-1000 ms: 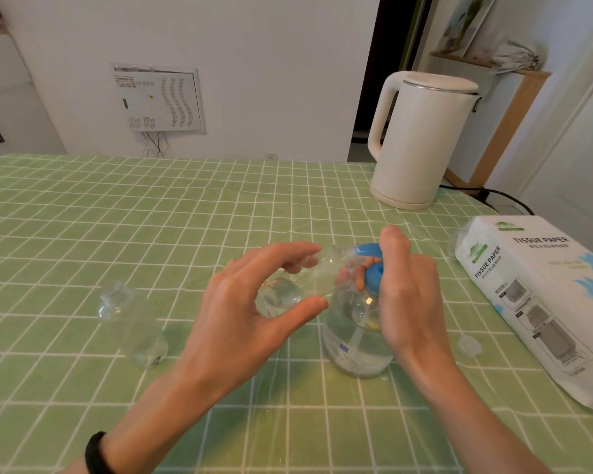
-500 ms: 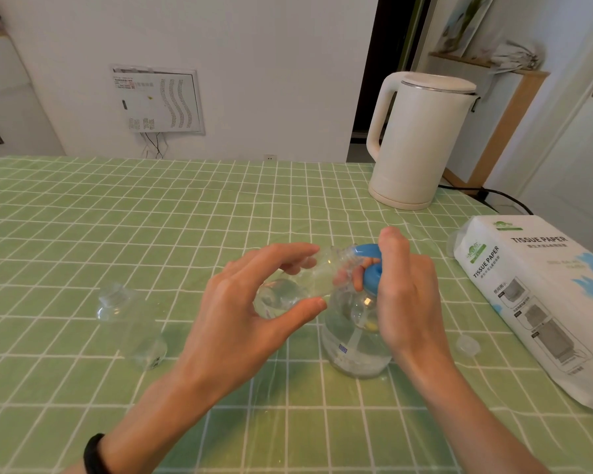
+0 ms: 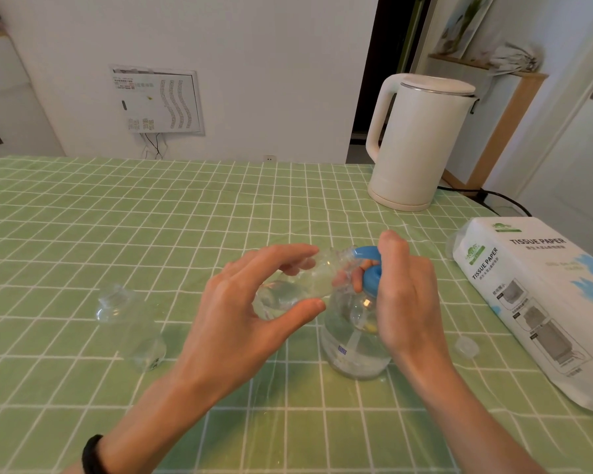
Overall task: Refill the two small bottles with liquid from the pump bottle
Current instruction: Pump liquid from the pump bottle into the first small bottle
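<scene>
A table (image 3: 151,217) covered in a green checked cloth, seen from above by the person working at it.

Toward the left edge, 1 standing small bottle (image 3: 127,323) of clear plastic stands upright and uncapped, touched by nothing. How much liquid it holds cannot be told.

Near the middle, the left hand (image 3: 240,323) pinches the held small bottle (image 3: 295,289) between thumb and fingers. This bottle is tipped almost on its side, with its mouth at the spout of the blue pump head (image 3: 372,277).

Just to its right the pump bottle (image 3: 350,350) stands on the table, partly full. The right hand (image 3: 411,302) is wrapped around the pump head, 1 digit over the top and fingers curled beneath the spout.

A loose cap (image 3: 466,347) lies near the right edge, beside a tissue pack (image 3: 541,295). A white kettle (image 3: 421,142) stands at the far right corner.

Over the last 1 second almost nothing has shifted: both hands and both bottles keep their places, and the pump head sits at much the same height. That suggests filling of the 1st bottle is under way, with the other bottle probably next.
</scene>
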Demonstrator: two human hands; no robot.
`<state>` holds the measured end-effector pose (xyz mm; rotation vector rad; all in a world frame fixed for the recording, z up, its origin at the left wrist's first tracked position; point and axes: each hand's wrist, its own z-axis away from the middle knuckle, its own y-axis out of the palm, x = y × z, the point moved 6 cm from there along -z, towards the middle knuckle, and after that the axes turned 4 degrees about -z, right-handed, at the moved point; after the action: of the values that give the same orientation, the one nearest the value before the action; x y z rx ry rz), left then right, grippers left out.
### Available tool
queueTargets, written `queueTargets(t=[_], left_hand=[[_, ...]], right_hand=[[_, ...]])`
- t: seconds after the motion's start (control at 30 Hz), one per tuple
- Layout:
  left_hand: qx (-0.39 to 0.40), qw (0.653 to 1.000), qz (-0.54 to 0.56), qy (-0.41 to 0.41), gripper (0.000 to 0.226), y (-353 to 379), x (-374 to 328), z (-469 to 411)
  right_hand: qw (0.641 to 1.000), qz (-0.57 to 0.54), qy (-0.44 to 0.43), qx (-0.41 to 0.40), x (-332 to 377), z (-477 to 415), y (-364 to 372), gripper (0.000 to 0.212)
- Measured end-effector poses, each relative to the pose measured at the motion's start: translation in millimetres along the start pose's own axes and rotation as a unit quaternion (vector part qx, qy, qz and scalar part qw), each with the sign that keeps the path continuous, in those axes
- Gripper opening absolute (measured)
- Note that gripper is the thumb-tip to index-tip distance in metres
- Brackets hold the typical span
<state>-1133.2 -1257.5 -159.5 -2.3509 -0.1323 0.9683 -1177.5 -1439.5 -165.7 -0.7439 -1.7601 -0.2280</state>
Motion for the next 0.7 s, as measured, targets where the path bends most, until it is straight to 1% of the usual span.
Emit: queueTargets(t=[0.37,0.5,0.7], left_hand=[[0.000,1.000,-0.004,0.004,0.049,-0.7,-0.5,-0.1],[0.000,1.000,-0.004,0.002,0.050,-0.5,0.0,-0.1],[-0.001,1.000,-0.005,0.001,0.050,-0.7,-0.2,0.0]], right_hand=[[1.000,0.008,-0.018,-0.003,5.3,-1.9,0.3,0.064],[1.000,0.004,-0.003,-0.005,1.0,-1.0,-0.3,0.061],[1.000,0.000,-0.009,-0.009,1.5,-0.1,0.4,0.066]])
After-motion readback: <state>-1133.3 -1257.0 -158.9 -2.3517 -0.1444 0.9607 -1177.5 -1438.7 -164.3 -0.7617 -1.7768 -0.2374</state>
